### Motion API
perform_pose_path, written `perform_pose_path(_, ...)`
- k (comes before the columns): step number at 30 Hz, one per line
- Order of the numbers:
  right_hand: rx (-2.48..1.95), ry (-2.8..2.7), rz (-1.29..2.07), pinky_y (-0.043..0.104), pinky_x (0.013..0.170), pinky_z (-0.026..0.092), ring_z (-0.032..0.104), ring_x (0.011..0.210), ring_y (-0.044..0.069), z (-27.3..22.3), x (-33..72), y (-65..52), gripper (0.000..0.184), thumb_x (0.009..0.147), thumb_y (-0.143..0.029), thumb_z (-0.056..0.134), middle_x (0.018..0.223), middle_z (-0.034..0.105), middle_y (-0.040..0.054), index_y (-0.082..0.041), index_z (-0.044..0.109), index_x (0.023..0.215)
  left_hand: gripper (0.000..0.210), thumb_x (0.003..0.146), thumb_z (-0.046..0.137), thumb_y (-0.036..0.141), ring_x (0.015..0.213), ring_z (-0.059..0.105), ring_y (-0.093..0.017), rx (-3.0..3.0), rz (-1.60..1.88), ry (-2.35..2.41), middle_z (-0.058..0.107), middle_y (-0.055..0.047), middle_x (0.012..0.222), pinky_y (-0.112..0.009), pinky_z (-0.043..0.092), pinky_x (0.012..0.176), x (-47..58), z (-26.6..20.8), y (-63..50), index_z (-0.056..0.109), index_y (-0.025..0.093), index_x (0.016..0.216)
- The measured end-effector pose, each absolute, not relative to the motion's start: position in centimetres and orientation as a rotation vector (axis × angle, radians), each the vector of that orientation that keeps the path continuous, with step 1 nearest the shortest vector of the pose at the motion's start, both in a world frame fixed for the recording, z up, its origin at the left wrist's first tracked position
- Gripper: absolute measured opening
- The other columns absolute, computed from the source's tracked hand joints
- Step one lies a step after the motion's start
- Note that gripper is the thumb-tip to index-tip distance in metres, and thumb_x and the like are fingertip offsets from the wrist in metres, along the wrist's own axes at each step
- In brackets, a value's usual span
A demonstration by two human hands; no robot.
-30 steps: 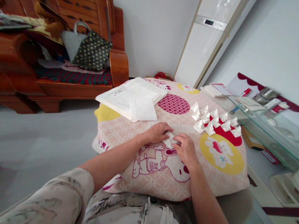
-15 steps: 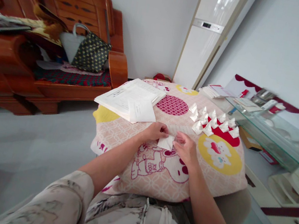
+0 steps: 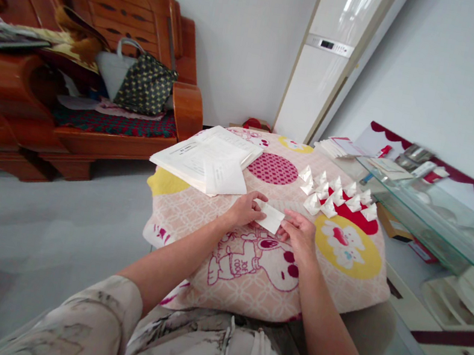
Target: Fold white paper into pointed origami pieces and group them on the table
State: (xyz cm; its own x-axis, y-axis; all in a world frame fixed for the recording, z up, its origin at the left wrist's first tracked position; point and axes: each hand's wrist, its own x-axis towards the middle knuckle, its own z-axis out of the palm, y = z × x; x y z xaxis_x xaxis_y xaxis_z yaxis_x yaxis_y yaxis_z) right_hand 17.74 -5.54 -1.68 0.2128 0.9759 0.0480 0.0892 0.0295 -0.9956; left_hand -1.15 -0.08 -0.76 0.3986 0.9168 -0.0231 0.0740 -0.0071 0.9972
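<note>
Between my two hands is a small folded piece of white paper (image 3: 270, 217), held just above the patterned cloth (image 3: 261, 301). My left hand (image 3: 248, 209) pinches its left end with thumb and fingers. At its right end, my right hand (image 3: 299, 232) has thumb and fingertips closed on the edge. To the right of the hands, several small folded paper boats (image 3: 329, 207) stand in rows on the cloth. Beyond my left hand lies a stack of printed sheets (image 3: 195, 155), with a loose white sheet (image 3: 225, 176) on top.
A glass-topped cabinet (image 3: 449, 221) stands close on the right, with papers (image 3: 338, 147) at its far end. At the left is a wooden bench (image 3: 112, 2) with a dark patterned bag (image 3: 145, 85). A tall white air conditioner (image 3: 314, 87) stands behind the table.
The folded paper has turned and shifted slightly right; it now looks like a tilted rectangle rather than a small square. My right hand has moved slightly right.
</note>
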Motion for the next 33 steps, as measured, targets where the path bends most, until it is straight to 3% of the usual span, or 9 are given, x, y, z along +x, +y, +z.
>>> perform_pose_path(6,-1.332,-1.229,0.974,0.024,0.04,0.041,0.052,0.041,0.011,-1.9,17.3,-5.4,0.066,0.065,-0.026,0.069,0.069,0.068,-0.002,-0.015,0.063,0.129,0.042,0.076,0.067,0.005,0.043,0.058,-0.009,1.41,0.827,0.974,0.053,0.011,0.057,-0.018,0.047,0.045,-0.9,-0.9,-0.4,0.053,0.017,0.114)
perform_pose_path(9,-1.36,-1.197,0.92,0.024,0.038,0.04,0.051,0.041,0.011,-2.3,17.7,-5.0,0.058,0.065,-0.028,0.068,0.073,0.07,0.0003,-0.016,0.067,0.122,0.043,0.079,0.063,0.007,0.044,0.06,-0.012,1.481,0.722,0.966,0.055,0.01,0.055,-0.02,0.047,0.047,-0.9,-0.3,-0.9,0.051,0.017,0.119)
perform_pose_path(12,-1.395,-1.24,0.875,0.027,0.047,0.048,0.061,0.053,0.016,-2.7,18.0,-4.6,0.04,0.064,-0.026,0.067,0.079,0.074,0.0043,-0.017,0.072,0.103,0.036,0.08,0.064,0.01,0.049,0.061,-0.013,1.704,0.572,1.051,0.06,0.007,0.057,-0.023,0.048,0.053,-0.9,0.6,-1.5,0.055,0.015,0.115)
perform_pose_path(16,-1.413,-1.443,0.7,0.033,0.068,0.055,0.069,0.071,0.021,-2.9,18.0,-4.3,0.025,0.069,-0.019,0.062,0.081,0.075,0.0057,-0.018,0.074,0.091,0.024,0.073,0.074,0.019,0.072,0.067,-0.018,2.109,0.536,1.271,0.065,0.0,0.069,-0.029,0.052,0.071,-0.6,0.8,-1.9,0.067,0.015,0.096)
perform_pose_path(20,-1.462,-1.662,0.44,0.034,0.074,0.054,0.067,0.075,0.02,-2.5,17.7,-4.2,0.022,0.071,-0.01,0.061,0.088,0.072,0.0081,-0.017,0.073,0.088,0.04,0.072,0.076,0.021,0.092,0.066,-0.023,2.303,0.689,1.312,0.068,-0.007,0.094,-0.034,0.052,0.086,-0.8,-0.3,-1.3,0.067,0.015,0.111)
perform_pose_path(22,-1.454,-1.794,0.327,0.034,0.074,0.053,0.065,0.076,0.021,-2.3,17.6,-4.2,0.021,0.071,-0.007,0.061,0.087,0.07,0.0091,-0.016,0.072,0.086,0.038,0.071,0.075,0.016,0.106,0.062,-0.025,2.424,0.824,1.21,0.066,-0.01,0.109,-0.036,0.049,0.095,-1.1,-0.9,-0.9,0.068,0.015,0.108)
perform_pose_path(27,-1.37,-1.98,0.115,0.033,0.076,0.049,0.061,0.081,0.022,-2.2,17.5,-5.0,0.024,0.075,-0.001,0.054,0.083,0.066,0.0086,-0.017,0.07,0.08,0.017,0.079,0.061,0.007,0.086,0.063,-0.018,2.451,0.711,0.936,0.066,-0.006,0.091,-0.03,0.05,0.084,-1.3,-1.2,-0.6,0.07,0.016,0.09)
perform_pose_path(33,-1.219,-2.114,0.179,0.032,0.075,0.049,0.061,0.082,0.021,-2.4,17.8,-6.4,0.032,0.069,0.004,0.051,0.085,0.066,0.0069,-0.019,0.07,0.081,0.019,0.084,0.054,0.008,0.087,0.062,-0.018,2.432,0.695,0.791,0.067,-0.006,0.091,-0.027,0.047,0.083,-1.6,-0.8,-0.6,0.071,0.016,0.089)
